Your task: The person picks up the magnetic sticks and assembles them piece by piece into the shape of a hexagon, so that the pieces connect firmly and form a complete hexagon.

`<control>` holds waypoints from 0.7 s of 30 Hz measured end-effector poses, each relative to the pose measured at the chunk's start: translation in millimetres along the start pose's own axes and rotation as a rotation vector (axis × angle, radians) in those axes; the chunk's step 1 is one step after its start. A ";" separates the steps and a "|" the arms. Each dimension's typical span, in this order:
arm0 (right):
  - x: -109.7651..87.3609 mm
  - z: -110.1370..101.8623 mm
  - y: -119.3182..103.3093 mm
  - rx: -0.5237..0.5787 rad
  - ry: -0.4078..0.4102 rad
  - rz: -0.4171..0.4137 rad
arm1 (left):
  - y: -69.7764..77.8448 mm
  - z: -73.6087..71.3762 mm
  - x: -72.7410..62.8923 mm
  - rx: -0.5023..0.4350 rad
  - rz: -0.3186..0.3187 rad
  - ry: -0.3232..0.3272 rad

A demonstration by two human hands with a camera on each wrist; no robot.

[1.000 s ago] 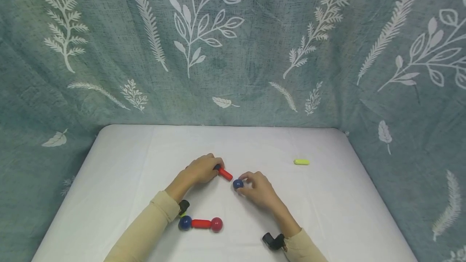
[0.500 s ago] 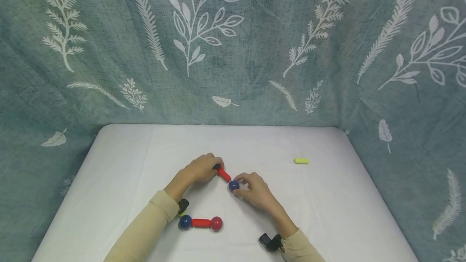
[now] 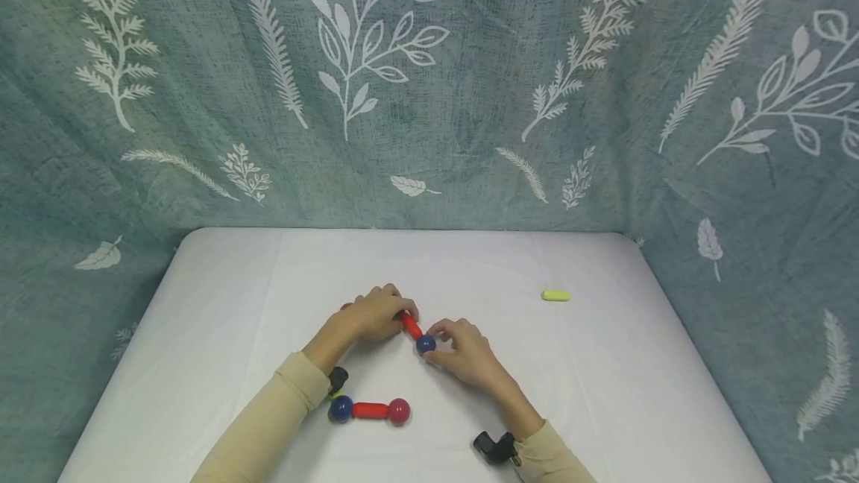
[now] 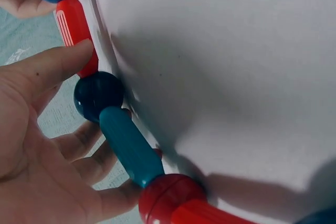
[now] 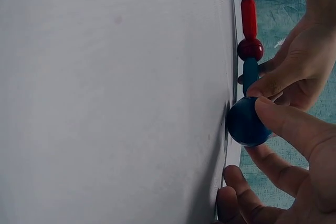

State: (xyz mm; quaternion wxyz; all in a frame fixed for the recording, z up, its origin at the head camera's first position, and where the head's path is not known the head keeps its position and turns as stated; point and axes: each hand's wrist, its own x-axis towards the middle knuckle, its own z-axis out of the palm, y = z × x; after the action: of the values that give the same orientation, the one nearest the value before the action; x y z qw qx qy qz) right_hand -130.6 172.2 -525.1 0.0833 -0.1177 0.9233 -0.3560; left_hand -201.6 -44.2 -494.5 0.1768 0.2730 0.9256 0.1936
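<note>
In the head view my left hand (image 3: 377, 315) grips a red rod (image 3: 411, 326) at the middle of the table; its thumb presses along the rod in the left wrist view. Below that thumb, a dark blue ball (image 4: 98, 96), a teal rod (image 4: 131, 145) and a red ball (image 4: 170, 198) follow in a chain under the palm. My right hand (image 3: 470, 349) pinches a blue ball (image 3: 426, 344) between thumb and fingers. That ball meets the free end of the red rod. From above, my left hand hides most of the chain.
Nearer me lie a blue ball (image 3: 341, 409), a red rod (image 3: 370, 411) and a red ball (image 3: 399, 411) joined in a row, beside my left wrist. A yellow-green rod (image 3: 555, 295) lies at the back right of the white table (image 3: 671, 393). Patterned cloth (image 3: 470, 95) hangs behind.
My right hand has moved left with the blue ball, closing the gap to the red rod's end. The left hand has stayed nearly in place, its fingers shifting slightly along the rod.
</note>
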 end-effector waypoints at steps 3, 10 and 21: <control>0.3 -0.2 0.2 0.002 -0.003 -0.005 | 2.2 0.3 -1.3 0.004 0.005 -0.009; -3.8 -9.1 8.7 0.071 -0.013 0.045 | 3.6 1.1 -1.2 0.007 0.006 -0.006; -20.4 -55.2 60.6 0.089 0.194 0.130 | 1.0 3.6 -0.4 0.004 -0.003 -0.007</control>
State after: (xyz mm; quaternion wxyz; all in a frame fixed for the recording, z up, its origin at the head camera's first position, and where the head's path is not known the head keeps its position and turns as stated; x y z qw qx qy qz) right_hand -133.7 256.6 -524.2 0.0214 -0.0188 0.9160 -0.4001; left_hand -199.3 -42.7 -497.0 0.1796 0.2728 0.9258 0.1905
